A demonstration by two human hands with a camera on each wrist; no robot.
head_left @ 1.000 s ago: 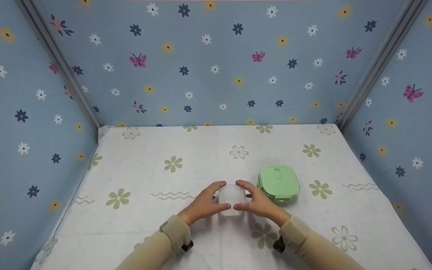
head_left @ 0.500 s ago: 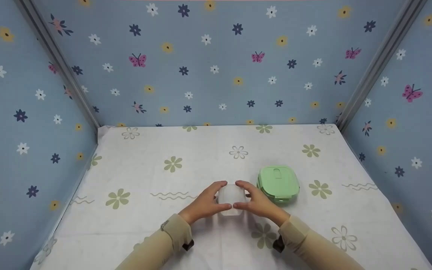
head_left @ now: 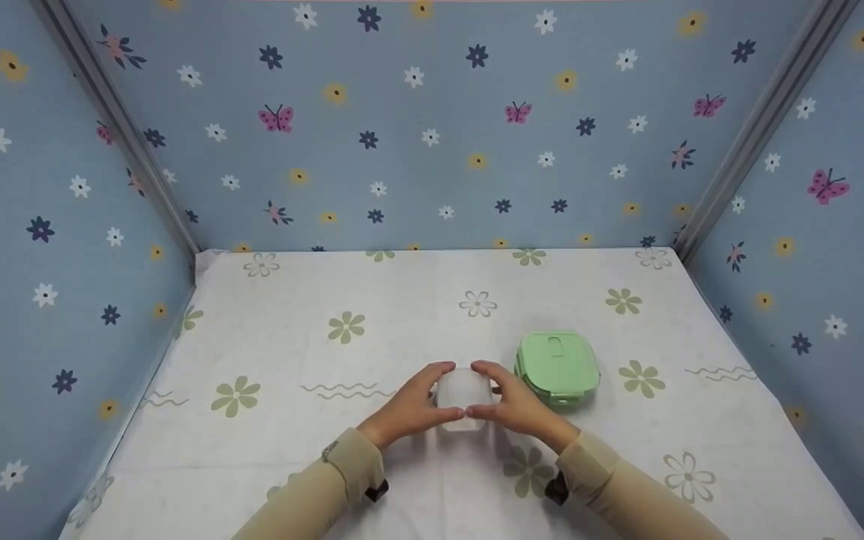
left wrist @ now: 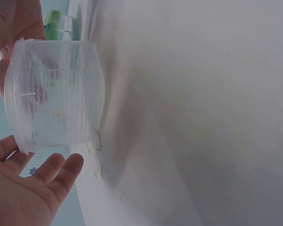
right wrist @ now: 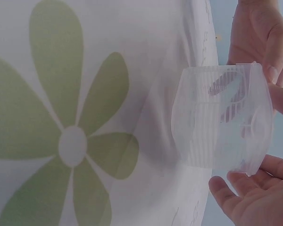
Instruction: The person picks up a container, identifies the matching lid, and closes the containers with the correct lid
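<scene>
A small clear plastic container [head_left: 464, 390] with ribbed walls and a frosted lid is between my two hands in the head view. My left hand [head_left: 409, 405] holds its left side by the lid rim, thumb at the front and index finger at the back. From the other side my right hand [head_left: 514, 403] grips the rim the same way, and the thumb tips nearly meet. In the left wrist view the container [left wrist: 56, 94] shows see-through, its base right at the cloth. The lower fingers [right wrist: 221, 190] of my right hand spread loosely beside the wall.
A green-lidded square food box [head_left: 558, 366] with side clips stands just right of my right hand. White cloth with green flowers [head_left: 346, 328] covers the table. Blue patterned walls [head_left: 432, 172] close off the back and both sides.
</scene>
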